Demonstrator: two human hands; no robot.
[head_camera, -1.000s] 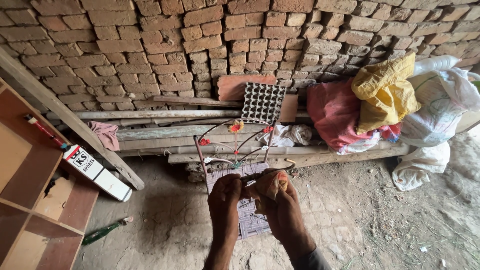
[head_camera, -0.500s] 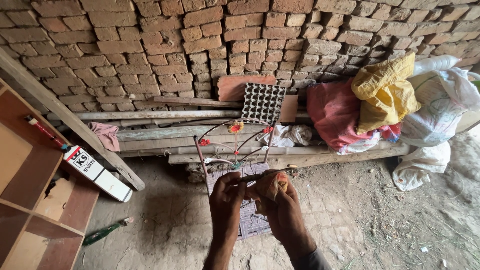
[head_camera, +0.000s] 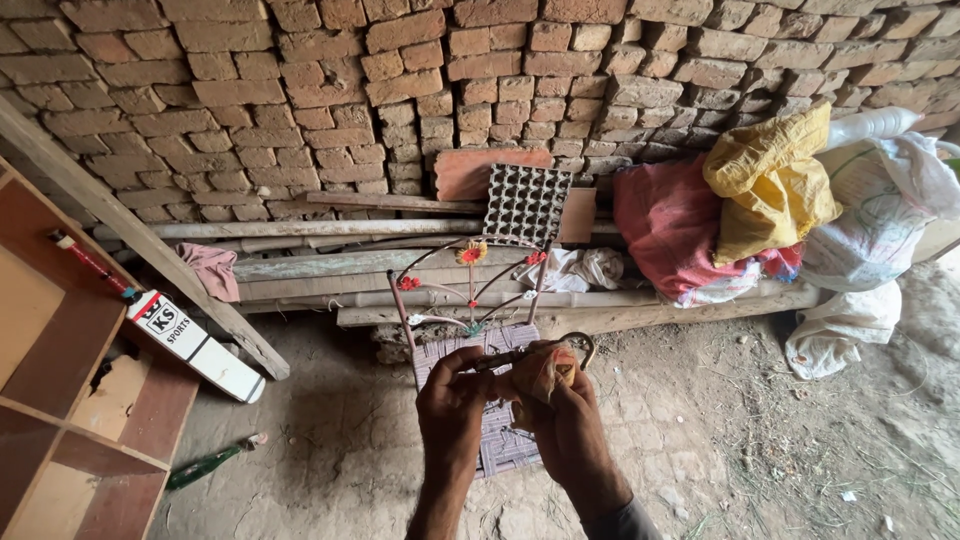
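My right hand (head_camera: 572, 432) grips a rounded, orange-brown padlock (head_camera: 548, 368) whose metal shackle (head_camera: 586, 343) loops up on the right. My left hand (head_camera: 450, 402) pinches a thin dark piece, possibly a key (head_camera: 497, 356), with its tip against the padlock's left side. Both hands are held close together at chest height. Below and behind them stands a small metal-framed chair with a purple woven seat (head_camera: 502, 452) and a wire back decorated with red and orange flowers (head_camera: 470, 253).
A brick wall (head_camera: 300, 100) with planks and poles (head_camera: 330, 265) stacked along its foot. An egg tray (head_camera: 525, 205) leans there. Red (head_camera: 665, 230), yellow (head_camera: 770, 180) and white sacks (head_camera: 880, 210) at right. Wooden shelf (head_camera: 60, 400), cricket bat (head_camera: 190, 345), green bottle (head_camera: 205, 465) at left.
My hands stay together on the padlock. The fingers of my left hand have shifted slightly against its side; nothing else has moved.
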